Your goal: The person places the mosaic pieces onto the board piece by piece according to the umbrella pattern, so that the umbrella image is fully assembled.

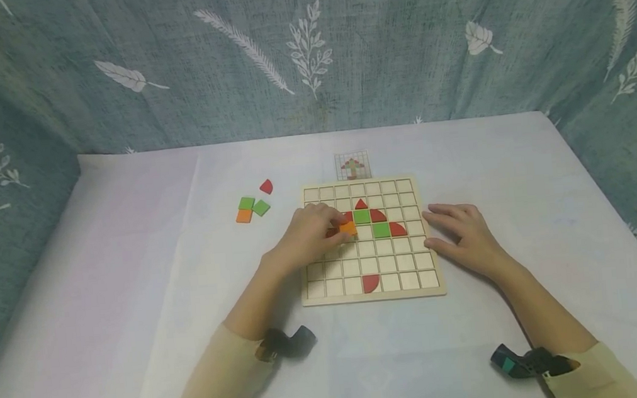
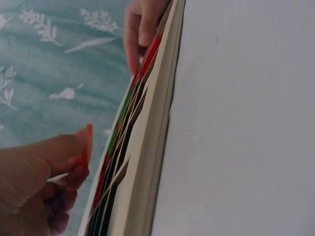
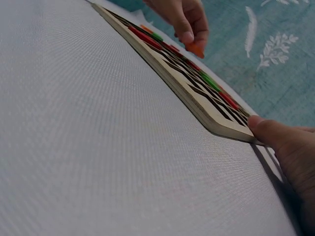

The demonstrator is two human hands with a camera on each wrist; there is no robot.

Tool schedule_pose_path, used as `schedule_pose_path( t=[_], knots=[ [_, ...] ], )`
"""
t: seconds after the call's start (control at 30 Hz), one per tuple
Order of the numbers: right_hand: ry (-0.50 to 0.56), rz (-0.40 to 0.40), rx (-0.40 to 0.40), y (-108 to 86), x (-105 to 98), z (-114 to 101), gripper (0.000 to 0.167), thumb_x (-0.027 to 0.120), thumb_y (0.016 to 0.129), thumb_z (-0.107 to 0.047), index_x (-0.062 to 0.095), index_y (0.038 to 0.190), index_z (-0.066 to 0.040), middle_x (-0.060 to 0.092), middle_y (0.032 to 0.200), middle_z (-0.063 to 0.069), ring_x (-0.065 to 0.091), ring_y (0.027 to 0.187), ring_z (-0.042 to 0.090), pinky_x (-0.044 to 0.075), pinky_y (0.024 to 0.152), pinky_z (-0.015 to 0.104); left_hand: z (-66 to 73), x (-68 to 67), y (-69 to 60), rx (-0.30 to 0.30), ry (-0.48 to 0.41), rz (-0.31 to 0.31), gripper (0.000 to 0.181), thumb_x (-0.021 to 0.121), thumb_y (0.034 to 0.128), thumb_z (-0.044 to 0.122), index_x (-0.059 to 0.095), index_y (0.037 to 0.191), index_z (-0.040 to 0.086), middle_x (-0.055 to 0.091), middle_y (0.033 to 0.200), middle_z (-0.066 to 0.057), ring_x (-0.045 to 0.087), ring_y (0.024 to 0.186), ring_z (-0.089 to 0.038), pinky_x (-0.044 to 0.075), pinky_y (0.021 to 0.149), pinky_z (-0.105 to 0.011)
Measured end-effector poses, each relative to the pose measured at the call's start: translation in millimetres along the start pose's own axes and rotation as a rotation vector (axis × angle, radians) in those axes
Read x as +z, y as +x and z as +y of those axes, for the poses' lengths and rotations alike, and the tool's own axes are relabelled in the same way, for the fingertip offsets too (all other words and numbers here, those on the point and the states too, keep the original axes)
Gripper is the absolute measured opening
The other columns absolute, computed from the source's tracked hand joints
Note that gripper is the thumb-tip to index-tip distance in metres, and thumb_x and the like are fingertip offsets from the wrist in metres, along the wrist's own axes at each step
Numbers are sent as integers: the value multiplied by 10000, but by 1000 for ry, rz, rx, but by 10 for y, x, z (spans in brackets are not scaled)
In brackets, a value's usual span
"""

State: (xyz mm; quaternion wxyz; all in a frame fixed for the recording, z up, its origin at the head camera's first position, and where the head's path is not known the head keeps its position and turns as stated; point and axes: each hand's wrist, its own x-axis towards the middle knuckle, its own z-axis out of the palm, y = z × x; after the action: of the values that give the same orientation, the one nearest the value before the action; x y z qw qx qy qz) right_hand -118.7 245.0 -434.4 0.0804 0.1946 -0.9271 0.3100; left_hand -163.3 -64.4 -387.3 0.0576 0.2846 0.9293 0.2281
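- At the middle of the tabletop: one pale wooden grid board, lying flat.
- Above the board's left half: left hand, its grip pinching one orange square between thumb and fingers, piece raised off the board.
- At the board's right edge: right hand, its grip loose, fingers spread from the thumb, thumb tip touching the rim.
- Set in the board, upper rows: one red triangle; directly below, one green square with red quarter-rounds either side; a row lower, right of centre, a second green square beside another red quarter-round. Red also shows under the left hand, partly hidden.
- Bottom row, middle cell: a lone red quarter-round.
- Behind the board: one small pattern card.
- Left of the board, loose: two green squares, one orange square, one red quarter-round.
- Beyond: blue-green cloth, leaf-printed.
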Motion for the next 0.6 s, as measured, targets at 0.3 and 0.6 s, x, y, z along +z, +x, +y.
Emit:
schedule_pose_path(
  t=[0.3, 0.6],
  knots=[
    [20, -10, 16, 30, 5, -12, 494, 714, 820, -237, 583, 1258, -49, 503, 1335, 178, 374, 1180, 357, 287, 940, 552, 80, 117, 45, 17, 49, -19, 296, 676, 863, 304, 676, 1085, 108, 639, 1008, -7, 495, 893, -179, 387, 812, -339],
    [7, -13, 24, 5, -13, 9, 498, 715, 817, -238, 582, 1260, -53, 506, 1334, 171, 372, 1184, 361, 286, 941, 560, 140, 202, 88, 37, 37, 77, 242, 723, 829, 310, 730, 1011, 151, 655, 947, 18, 508, 862, -169, 379, 758, -324]
  ],
)
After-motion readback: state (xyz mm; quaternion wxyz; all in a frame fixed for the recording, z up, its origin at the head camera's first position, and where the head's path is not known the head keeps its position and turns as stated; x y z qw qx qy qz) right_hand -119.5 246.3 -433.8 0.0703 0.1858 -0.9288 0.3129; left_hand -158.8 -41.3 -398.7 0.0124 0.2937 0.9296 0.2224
